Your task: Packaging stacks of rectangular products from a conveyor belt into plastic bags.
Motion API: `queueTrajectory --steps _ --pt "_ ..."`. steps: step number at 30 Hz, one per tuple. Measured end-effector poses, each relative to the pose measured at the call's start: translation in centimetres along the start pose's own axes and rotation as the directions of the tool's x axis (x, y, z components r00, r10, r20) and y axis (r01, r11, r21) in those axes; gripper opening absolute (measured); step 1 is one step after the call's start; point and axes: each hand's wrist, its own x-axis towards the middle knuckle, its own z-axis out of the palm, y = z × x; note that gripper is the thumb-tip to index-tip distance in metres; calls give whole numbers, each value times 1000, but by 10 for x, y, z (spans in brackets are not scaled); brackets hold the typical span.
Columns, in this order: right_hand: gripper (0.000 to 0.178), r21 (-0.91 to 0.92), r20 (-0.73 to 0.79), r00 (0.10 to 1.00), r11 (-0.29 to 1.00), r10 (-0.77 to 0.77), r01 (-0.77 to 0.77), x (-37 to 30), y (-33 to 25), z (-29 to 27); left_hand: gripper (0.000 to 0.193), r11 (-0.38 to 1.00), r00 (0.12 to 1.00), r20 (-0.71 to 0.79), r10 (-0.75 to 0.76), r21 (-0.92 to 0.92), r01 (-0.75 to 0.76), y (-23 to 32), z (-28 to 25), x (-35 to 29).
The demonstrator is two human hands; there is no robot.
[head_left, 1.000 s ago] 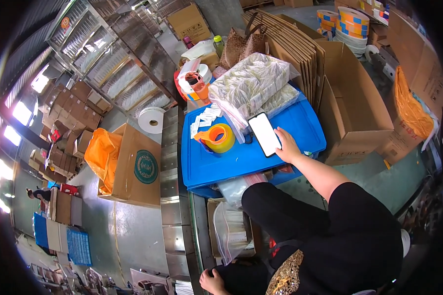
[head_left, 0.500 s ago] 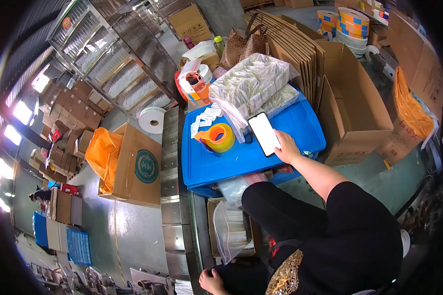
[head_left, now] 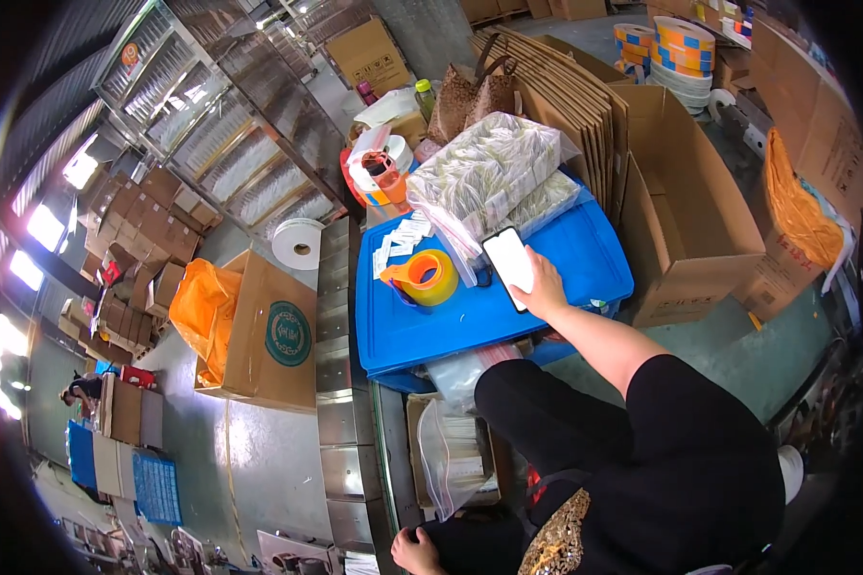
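Note:
A smartphone (head_left: 504,261) with a bright white screen is over the blue lid (head_left: 556,311), at the near edge of a clear bag. My right hand (head_left: 547,289) grips its right side, with a digit over the screen. My left hand (head_left: 415,552) rests on my black-clad leg at the bottom, its fingers laid over the knee, holding nothing. Left of the phone lie a roll of yellow tape (head_left: 429,278) and several small white packets (head_left: 403,240). Beyond it, large clear bags (head_left: 489,168) of wrapped white-and-green items are stacked.
An open cardboard box (head_left: 690,211) stands right of the lid, beside upright flattened cartons (head_left: 575,105). Metal panelling (head_left: 340,383) runs along the left. Past it is a box (head_left: 278,331) with an orange bag. Below the lid sits a carton (head_left: 451,450) of white items.
My right hand has shifted slightly left and farther over the phone screen. The phone stays nearly in place. My left hand still rests on my leg. The view has moved a little.

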Motion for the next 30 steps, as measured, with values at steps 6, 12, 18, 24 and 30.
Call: queueTrajectory --steps 6,12,18,24,30 --pt "101 -38 -127 988 994 92 -98 7 -20 13 32 1000 1000 -5 -1 20 1 1 0 1" --pt "105 -147 -86 981 972 173 -184 17 -24 21 33 1000 1000 -18 0 28 1 -1 3 2" --pt "109 -157 -8 982 970 187 -186 9 -23 7 29 667 954 -115 -277 -737 105 -9 5 17" --pt "85 25 151 947 959 -282 282 -81 -48 -18 62 -570 849 -267 457 -820 48 106 -168 20" --pt "72 22 748 429 665 -506 746 -189 -65 -46 52 -803 95 -952 290 -188 565 166 -190 52"
